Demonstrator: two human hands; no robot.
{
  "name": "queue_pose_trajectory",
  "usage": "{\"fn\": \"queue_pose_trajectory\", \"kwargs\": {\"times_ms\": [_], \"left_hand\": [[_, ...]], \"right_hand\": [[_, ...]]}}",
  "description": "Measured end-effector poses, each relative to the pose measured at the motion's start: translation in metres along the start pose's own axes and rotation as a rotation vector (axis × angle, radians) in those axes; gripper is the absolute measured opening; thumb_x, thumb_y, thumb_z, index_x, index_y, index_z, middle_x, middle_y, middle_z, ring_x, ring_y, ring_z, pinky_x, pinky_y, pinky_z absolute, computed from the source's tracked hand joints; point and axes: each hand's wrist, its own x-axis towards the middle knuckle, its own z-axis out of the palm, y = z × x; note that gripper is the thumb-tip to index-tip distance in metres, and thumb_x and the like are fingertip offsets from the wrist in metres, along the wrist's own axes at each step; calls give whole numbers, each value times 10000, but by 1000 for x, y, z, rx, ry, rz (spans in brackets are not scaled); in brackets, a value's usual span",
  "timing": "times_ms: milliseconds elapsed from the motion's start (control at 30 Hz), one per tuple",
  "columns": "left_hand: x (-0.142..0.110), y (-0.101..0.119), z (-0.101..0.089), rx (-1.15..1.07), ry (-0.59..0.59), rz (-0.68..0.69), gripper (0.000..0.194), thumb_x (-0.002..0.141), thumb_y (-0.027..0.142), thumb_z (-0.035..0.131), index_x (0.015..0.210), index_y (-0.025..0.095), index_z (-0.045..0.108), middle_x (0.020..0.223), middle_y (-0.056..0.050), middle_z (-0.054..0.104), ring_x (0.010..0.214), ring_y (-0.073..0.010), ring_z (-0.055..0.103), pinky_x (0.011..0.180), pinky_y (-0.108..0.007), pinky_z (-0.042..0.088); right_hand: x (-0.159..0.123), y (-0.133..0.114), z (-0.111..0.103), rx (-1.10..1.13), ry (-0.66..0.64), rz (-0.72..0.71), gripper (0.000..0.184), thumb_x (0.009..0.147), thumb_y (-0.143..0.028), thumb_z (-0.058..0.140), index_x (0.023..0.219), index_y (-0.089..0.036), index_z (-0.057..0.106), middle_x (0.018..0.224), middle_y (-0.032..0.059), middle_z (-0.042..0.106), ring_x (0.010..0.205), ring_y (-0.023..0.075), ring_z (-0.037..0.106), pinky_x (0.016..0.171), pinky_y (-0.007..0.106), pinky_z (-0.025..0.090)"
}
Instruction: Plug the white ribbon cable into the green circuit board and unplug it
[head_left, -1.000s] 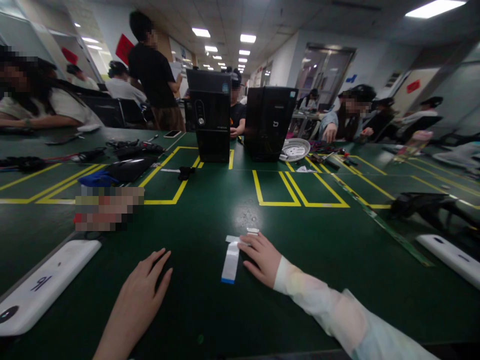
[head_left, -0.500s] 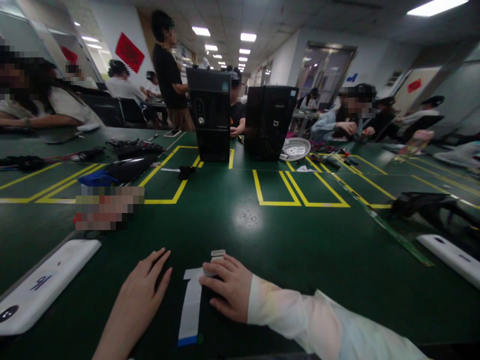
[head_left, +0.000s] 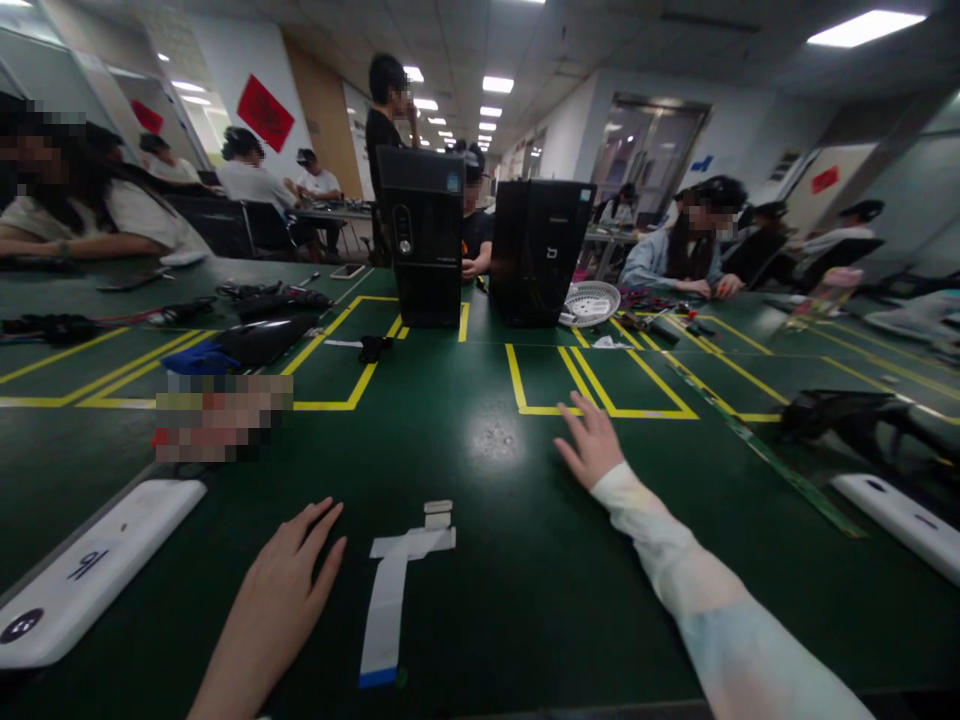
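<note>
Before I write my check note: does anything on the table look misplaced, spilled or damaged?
No clear spill or damage shows. A crumpled white scrap near the round basket looks like litter; the white ribbon lies somewhat slanted.

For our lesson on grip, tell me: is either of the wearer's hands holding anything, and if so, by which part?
Nothing is held: the left hand and right hand are both empty, clear of the white strip.

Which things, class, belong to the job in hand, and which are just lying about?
Likely in use:
flat white blue-ended strip, between left hand and right hand

Likely lying about:
two tall black computer towers
round white latticed basket
</note>
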Motion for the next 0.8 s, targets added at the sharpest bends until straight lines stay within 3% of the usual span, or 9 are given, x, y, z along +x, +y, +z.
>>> {"fn": "queue_pose_trajectory", "kwargs": {"times_ms": [133, 200, 267, 367, 500, 800], "left_hand": [[1, 0, 1, -4, 12, 9, 591, 899, 490, 339, 1300, 116, 560, 1359, -175, 536, 1220, -329, 530, 1014, -522, 439], [2, 0, 2, -8, 22, 23, 589, 897, 494, 345, 1296, 121, 565, 1357, -171, 540, 1223, -327, 529, 1020, -521, 434], [2, 1, 2, -10, 25, 23, 579, 898, 493, 345, 1297, 137, 566, 1357, -164, 543, 1218, -324, 535, 1015, -524, 438], [2, 2, 0, -6, 20, 10, 577, 896, 494, 340, 1293, 144, 570, 1353, -159, 549, 1214, -323, 540, 1007, -525, 446], [2, 3, -1, -3, 8, 1, 591, 890, 502, 339, 1290, 135, 573, 1354, -163, 548, 1223, -330, 531, 1011, -528, 440], [1, -2, 4, -25, 24, 8, 549, 897, 474, 375, 1316, 162, 545, 1368, -153, 537, 1227, -321, 528, 1001, -529, 443]], "right_hand": [[-19, 118, -10, -189, -30, 689, 628, 908, -426, 390, 1420, -63, 382, 1534, 209, 225, 1422, 326, 165, 1123, 492, 190], [-40, 156, -22, -224, -12, 873, 670, 900, -410, 374, 1397, 38, 370, 1493, 311, 233, 1393, 400, 194, 1089, 543, 213], [-61, 179, -33, -260, 28, 1000, 682, 903, -390, 312, 1389, 88, 340, 1458, 362, 242, 1377, 431, 201, 1061, 573, 227], [-80, 194, -43, -292, 40, 1091, 693, 895, -408, 292, 1382, 80, 350, 1377, 381, 345, 1331, 442, 288, 1008, 580, 283], [-84, 203, -43, -298, -31, 1118, 697, 882, -480, 308, 1353, 20, 432, 1235, 363, 493, 1189, 446, 457, 909, 576, 354], [-87, 212, -50, -297, -231, 1082, 733, 908, -524, 247, 1358, 13, 462, 1342, 317, 436, 1264, 437, 403, 998, 511, 330]]}}
